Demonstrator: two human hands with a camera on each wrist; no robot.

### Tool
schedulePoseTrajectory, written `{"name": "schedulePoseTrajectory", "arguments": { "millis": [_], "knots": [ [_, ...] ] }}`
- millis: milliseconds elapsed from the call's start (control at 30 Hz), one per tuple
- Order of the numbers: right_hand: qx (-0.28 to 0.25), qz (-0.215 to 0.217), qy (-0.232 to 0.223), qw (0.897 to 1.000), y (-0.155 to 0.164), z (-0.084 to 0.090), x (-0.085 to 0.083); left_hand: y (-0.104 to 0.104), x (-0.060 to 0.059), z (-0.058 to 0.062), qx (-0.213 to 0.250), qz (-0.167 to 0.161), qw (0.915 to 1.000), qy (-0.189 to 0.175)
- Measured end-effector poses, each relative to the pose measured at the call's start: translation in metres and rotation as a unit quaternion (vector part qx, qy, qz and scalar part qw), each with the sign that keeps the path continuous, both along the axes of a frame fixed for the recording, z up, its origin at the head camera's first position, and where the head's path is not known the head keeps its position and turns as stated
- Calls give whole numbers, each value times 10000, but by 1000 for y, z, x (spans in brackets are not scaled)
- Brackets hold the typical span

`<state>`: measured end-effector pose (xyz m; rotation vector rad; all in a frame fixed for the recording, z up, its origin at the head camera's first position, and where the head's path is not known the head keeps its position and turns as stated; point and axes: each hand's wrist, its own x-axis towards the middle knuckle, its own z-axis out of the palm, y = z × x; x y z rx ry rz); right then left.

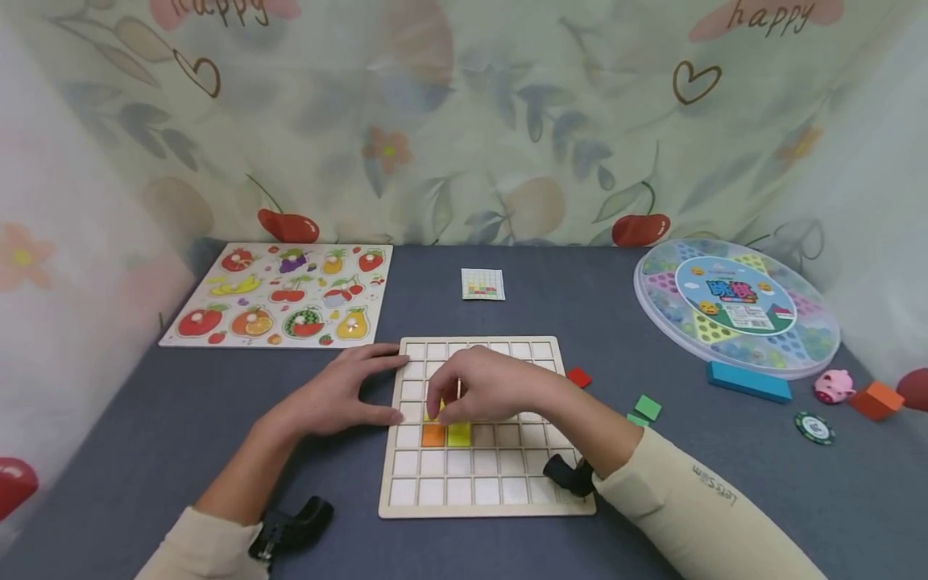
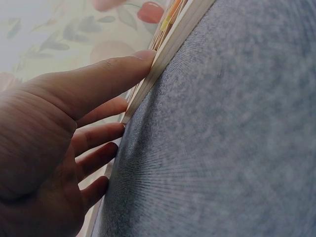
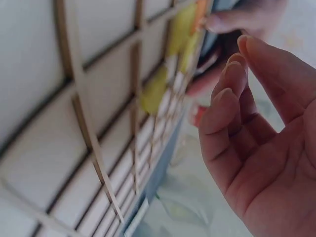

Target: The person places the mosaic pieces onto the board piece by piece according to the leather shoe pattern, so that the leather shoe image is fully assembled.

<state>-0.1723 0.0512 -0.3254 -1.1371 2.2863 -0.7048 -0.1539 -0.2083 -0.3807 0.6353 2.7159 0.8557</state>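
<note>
The wooden grid board (image 1: 486, 475) lies flat on the grey table (image 1: 181, 419), directly beneath my hands. A yellow tile (image 1: 459, 434) and an orange tile (image 1: 433, 436) occupy adjacent cells. My right hand (image 1: 489, 387) hovers above them, fingers loosely curled, holding nothing. My left hand (image 1: 341, 395), fingers straight, presses the board's left edge.

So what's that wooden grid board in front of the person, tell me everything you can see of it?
The wooden grid board is a pale, light-wood square frame lying flat on the grey table, divided by thin slats into small white cells. An orange tile and a yellow tile sit side by side in cells near its left middle. The left hand rests open against its left edge, and the right hand hovers over the tiles.
</note>
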Motion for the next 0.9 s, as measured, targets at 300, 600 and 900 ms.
{"name": "schedulePoseTrajectory", "arguments": {
  "millis": [300, 600, 900],
  "knots": [
    [-383, -575, -210, 9974, 37, 21, -3, 1, 0, 0, -68, 76, 9999, -89],
    [-437, -1052, -276, 9931, 78, 23, -7, 2, 0, 2, -68, 61, 9999, -82],
    [-235, -1514, -450, 9872, 127, 16, -5, 3, 1, 3, -108, 82, 9998, -128]
  ]
}}
